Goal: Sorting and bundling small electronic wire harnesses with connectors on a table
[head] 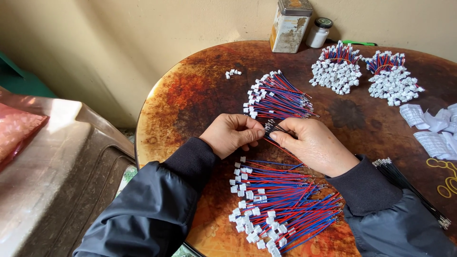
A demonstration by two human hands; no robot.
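Table (200, 95): round, rust-mottled, I see it bearing everything
Wire pile (281, 209): red-blue leads with white plugs, just under my wrists
Right hand (314, 145): curled, pinching black wires (272, 126)
Left hand (231, 134): fingers closed, thumb and fingertips meeting the same wire tips

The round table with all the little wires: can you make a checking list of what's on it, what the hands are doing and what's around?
Surface: round brown table, mottled and worn.
Job's things: small wire bunch pinched between both hands; red-and-blue wire pile below; another pile above.
Clutter: two bound bundles, rusty tin, small jar, paper slips, rubber bands.
Grippers: left hand and right hand pinching the bunch.
Cables: black wires by right sleeve.
Surroundings: beige wall, plastic chair.
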